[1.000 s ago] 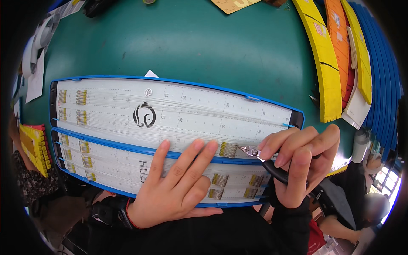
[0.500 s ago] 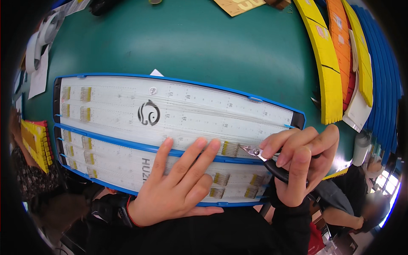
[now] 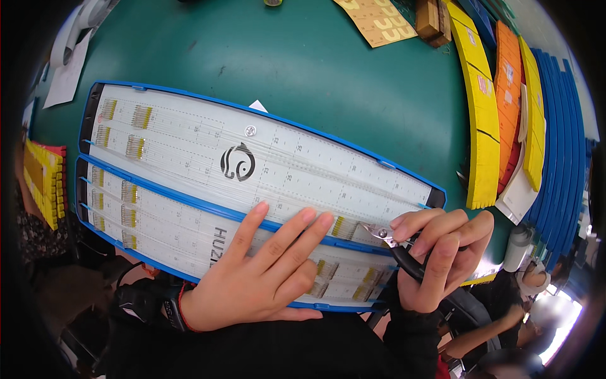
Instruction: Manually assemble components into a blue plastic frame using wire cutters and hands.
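Note:
In front of me lies a long, hinged, blue-rimmed rig case, opened flat, with white printed panels. Thin fishing lines run along it, with rows of small fish hooks at the ends, several marked yellow. My left hand rests palm down across the middle ridge, fingers spread, fingertips on the upper panel. Black-handled nippers are held in my right hand, fingers wrapped round the handles. Their metal tips are beside a group of hooks at the upper panel's lower right. Whether the tips touch a line is too small to tell.
The case lies on a green tabletop. To the right stand yellow strips, orange strips and blue strips. Cardboard and a wooden block lie at the back. Another person sits at lower right.
The whole view has shifted and turned a little, so the case looks more slanted. Against the case, both hands and the nippers stay almost where they were.

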`<state>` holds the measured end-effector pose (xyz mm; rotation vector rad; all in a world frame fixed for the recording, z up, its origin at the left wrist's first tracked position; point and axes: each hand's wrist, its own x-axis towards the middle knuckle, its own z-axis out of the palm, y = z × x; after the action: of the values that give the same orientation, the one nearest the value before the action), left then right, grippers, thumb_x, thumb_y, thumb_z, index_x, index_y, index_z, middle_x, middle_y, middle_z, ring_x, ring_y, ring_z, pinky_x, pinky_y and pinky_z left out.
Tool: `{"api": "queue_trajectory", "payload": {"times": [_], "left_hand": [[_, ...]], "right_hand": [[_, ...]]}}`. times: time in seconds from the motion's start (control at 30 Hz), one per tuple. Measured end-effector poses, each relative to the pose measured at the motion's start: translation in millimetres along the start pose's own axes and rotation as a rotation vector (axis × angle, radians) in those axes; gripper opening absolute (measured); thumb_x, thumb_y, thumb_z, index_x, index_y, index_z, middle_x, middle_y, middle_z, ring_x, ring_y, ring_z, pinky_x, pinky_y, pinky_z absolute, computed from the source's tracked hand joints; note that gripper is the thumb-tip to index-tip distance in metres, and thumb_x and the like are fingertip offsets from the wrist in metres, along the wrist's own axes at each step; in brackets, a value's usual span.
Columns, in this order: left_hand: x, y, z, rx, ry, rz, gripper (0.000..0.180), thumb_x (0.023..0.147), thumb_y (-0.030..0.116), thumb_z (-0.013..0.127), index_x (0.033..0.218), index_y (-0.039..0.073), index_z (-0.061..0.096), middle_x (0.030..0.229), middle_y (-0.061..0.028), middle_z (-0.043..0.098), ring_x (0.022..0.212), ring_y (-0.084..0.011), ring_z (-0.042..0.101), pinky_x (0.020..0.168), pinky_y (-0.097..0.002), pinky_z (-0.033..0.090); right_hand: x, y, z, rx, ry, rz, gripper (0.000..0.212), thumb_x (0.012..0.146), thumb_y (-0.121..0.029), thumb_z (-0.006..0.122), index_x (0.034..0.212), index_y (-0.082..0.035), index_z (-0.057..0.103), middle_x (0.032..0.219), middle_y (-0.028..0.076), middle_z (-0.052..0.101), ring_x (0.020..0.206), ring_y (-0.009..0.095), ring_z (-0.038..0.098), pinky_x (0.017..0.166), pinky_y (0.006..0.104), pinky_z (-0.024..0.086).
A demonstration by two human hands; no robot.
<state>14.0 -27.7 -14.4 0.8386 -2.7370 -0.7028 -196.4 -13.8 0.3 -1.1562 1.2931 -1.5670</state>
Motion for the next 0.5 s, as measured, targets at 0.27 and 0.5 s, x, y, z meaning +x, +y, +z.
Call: {"api": "queue_trajectory", "payload": {"times": [0.27,0.5], "left_hand": [[2.7,1.5,-2.3,0.032,-0.055,-0.005,0.052,0.079,0.062,0.056,0.082,0.011,0.047,0.143,-0.0171,0.044,0.135,-0.0293,0.038,0.108,-0.0597,0.025],[3.2,2.6,-3.1,0.038,-0.067,-0.017,0.053,0.079,0.063,0.056,0.083,0.011,0.048,0.143,-0.0169,0.044,0.135,-0.0286,0.039,0.108,-0.0597,0.026]], "right_hand": [[1.9,-0.7,-3.5,-0.008,0.005,0.008,0.027,0.094,-0.015,0.056,0.092,-0.005,0.030,0.069,0.011,0.052,0.070,0.025,0.064,0.070,0.0372,0.053],[1.2,-1.0,-5.7,-0.012,0.002,0.042,0.026,0.095,-0.013,0.054,0.091,-0.005,0.029,0.069,0.010,0.051,0.070,0.024,0.064,0.069,0.0339,0.052]]}}
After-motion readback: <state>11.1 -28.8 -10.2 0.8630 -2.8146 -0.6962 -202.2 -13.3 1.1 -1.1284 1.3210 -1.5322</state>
